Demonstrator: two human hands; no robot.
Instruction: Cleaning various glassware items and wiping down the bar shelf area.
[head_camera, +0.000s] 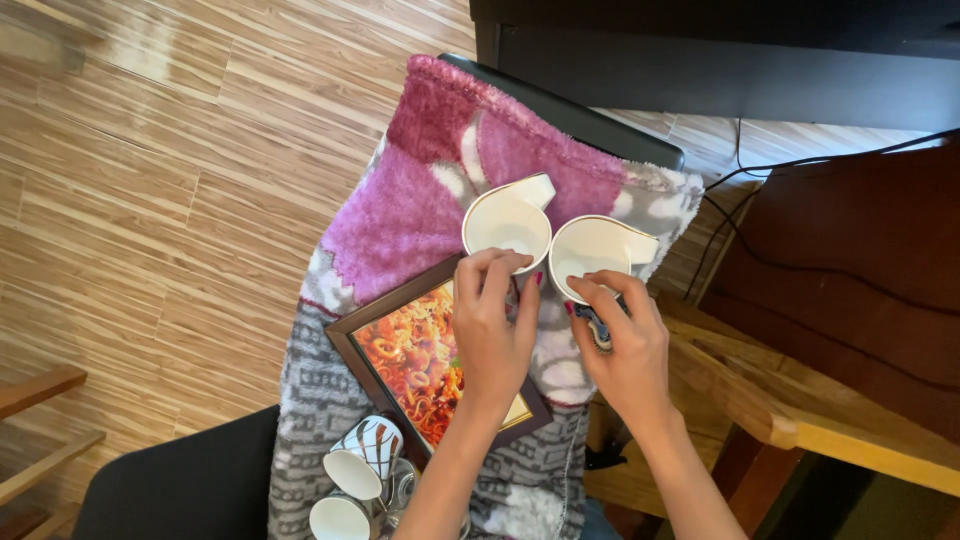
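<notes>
Your left hand (492, 330) pinches near rim of left white gold-rimmed ceramic cup (506, 224). Your right hand (622, 345) grips near rim of right white gold-rimmed ceramic cup (595, 252). Both cups upright, side by side on pink-and-grey fleece blanket (400, 215). Dark-framed food picture (425, 360) lies under your left wrist. Two patterned mugs (362, 460) lie near blanket's lower end.

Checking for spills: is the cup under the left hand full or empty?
Empty: the white cup under the left hand shows a bare white inside.

The head camera is looking almost straight down from close above, taking in a blanket-draped chair (420, 200) and wooden floor (150, 180); it's the only view.
</notes>
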